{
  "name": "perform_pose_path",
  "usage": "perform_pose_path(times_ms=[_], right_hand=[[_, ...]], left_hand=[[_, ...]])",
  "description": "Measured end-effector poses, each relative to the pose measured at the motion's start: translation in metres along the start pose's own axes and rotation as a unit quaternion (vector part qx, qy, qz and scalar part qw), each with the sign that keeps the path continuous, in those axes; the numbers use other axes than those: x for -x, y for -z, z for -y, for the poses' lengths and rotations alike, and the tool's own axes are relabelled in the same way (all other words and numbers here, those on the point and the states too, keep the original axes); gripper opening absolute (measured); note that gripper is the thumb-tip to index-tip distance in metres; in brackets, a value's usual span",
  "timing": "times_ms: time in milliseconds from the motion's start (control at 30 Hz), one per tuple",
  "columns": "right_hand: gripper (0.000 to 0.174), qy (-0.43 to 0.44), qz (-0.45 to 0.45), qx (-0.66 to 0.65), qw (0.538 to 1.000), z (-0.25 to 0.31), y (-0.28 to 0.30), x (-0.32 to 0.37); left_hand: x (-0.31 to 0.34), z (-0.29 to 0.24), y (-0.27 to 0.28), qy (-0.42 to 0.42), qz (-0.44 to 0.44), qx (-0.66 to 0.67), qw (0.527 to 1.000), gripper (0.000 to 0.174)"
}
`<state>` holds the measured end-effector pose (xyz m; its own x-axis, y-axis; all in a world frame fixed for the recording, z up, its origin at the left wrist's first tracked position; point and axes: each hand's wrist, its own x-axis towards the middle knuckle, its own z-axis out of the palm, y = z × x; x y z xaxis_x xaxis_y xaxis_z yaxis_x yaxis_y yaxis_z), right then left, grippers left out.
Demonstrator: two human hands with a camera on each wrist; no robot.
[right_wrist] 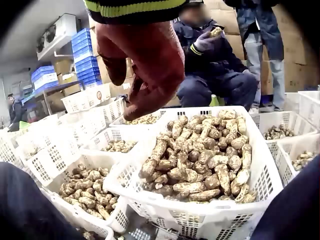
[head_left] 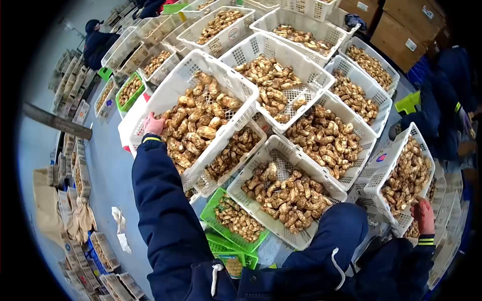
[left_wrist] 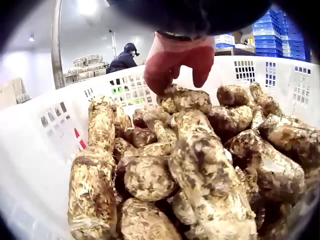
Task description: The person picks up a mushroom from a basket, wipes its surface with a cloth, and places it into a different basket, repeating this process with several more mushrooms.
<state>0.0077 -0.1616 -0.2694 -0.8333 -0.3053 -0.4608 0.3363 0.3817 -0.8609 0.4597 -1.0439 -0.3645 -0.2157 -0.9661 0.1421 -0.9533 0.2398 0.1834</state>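
Observation:
My left hand (head_left: 154, 124) is at the left side of a large white basket (head_left: 228, 79) heaped with brown, knobbly mushrooms (head_left: 193, 125). In the left wrist view this hand (left_wrist: 179, 62) points down with its fingers apart, and one fingertip meets a mushroom (left_wrist: 187, 100); no grip on it shows. At the far right, my right hand (head_left: 423, 215) is beside another filled white basket (head_left: 384, 188). The right wrist view shows that hand (right_wrist: 145, 67) above and behind a full basket (right_wrist: 270, 172), fingers loosely bent and nothing seen between them.
More white baskets (head_left: 288, 108) of mushrooms crowd the middle, with a green basket (head_left: 206, 213) near my knees. Cardboard boxes (head_left: 401, 37) stand at the back right. A seated person (right_wrist: 215, 65) holds a mushroom; another person works at the far left. A pole (head_left: 57, 122) juts in at left.

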Motion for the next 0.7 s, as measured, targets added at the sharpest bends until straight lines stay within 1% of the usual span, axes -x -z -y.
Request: perform_pose_path(times_ms=[33,67,133,167,200,233,267,300,333,367,400,433,467,500,533,567,600,633,667,700], right_hand=[[0.046,0.005,0.003,0.001,1.000,0.004,-0.005,0.003],[0.044,0.001,-0.011,0.008,1.000,0.003,-0.006,0.003],[0.043,-0.012,-0.010,0.005,1.000,0.005,-0.005,0.004],[0.042,-0.005,-0.003,0.017,1.000,0.003,-0.003,0.001],[0.041,0.001,0.000,0.028,1.000,0.003,0.000,0.001],[0.039,-0.013,-0.029,0.037,0.999,0.016,-0.014,0.009],[0.035,0.043,-0.013,0.066,0.997,-0.001,0.004,-0.001],[0.028,0.014,0.016,0.038,0.999,0.012,-0.003,0.000],[0.023,0.045,-0.033,0.066,0.996,0.025,-0.022,0.014],[0.021,0.249,0.010,0.350,0.903,0.026,-0.016,0.012],[0.021,0.003,-0.047,0.065,0.997,0.014,-0.010,0.001],[0.022,-0.006,-0.035,0.035,0.999,0.013,-0.007,0.001],[0.024,0.019,-0.045,0.142,0.989,0.011,-0.006,0.000],[0.025,-0.008,-0.058,0.118,0.991,0.012,-0.008,-0.001],[0.027,-0.010,-0.030,0.089,0.996,0.002,0.000,-0.009],[0.028,-0.017,-0.058,0.106,0.992,-0.004,-0.002,-0.014],[0.029,-0.025,-0.054,0.145,0.988,-0.007,0.000,-0.020],[0.028,-0.024,-0.053,0.181,0.982,-0.011,0.000,-0.026],[0.028,-0.022,-0.050,0.217,0.975,-0.016,0.002,-0.033],[0.026,-0.034,-0.039,0.195,0.979,-0.021,0.000,-0.042]], left_hand=[[-0.021,0.026,-0.025,0.046,0.062,0.077,0.994,0.064],[-0.037,0.044,-0.046,0.037,0.126,0.148,0.980,0.063],[0.018,-0.016,0.022,0.025,0.102,-0.017,0.994,0.059],[0.023,-0.019,0.022,-0.010,0.058,-0.057,0.997,0.057],[0.016,-0.011,0.013,-0.050,0.014,-0.095,0.994,0.055],[-0.003,0.013,-0.007,-0.025,0.057,0.045,0.997,0.050],[0.002,0.009,0.008,-0.048,0.132,0.046,0.989,0.046],[-0.007,0.029,-0.003,-0.067,0.158,0.059,0.983,0.041],[0.000,0.029,-0.009,-0.050,0.021,0.070,0.996,0.040],[-0.014,0.047,-0.016,-0.163,0.157,0.208,0.952,0.043],[-0.058,0.094,-0.050,-0.382,0.082,-0.044,0.920,0.054],[0.000,0.028,-0.013,0.010,0.054,0.236,0.970,0.065],[0.001,0.030,-0.013,-0.051,0.081,0.240,0.966,0.073],[-0.015,0.044,-0.016,-0.057,0.097,0.109,0.988,0.078],[-0.018,0.041,-0.018,-0.025,0.091,0.010,0.995,0.080],[-0.020,0.039,-0.018,-0.037,0.097,-0.026,0.994,0.075],[-0.026,0.040,-0.021,-0.057,0.053,-0.078,0.994,0.066],[-0.030,0.042,-0.026,-0.026,0.101,0.057,0.993,0.062],[-0.030,0.035,-0.027,0.007,0.148,0.190,0.971,0.057],[-0.025,0.031,-0.031,0.010,0.094,0.182,0.979,0.052]])
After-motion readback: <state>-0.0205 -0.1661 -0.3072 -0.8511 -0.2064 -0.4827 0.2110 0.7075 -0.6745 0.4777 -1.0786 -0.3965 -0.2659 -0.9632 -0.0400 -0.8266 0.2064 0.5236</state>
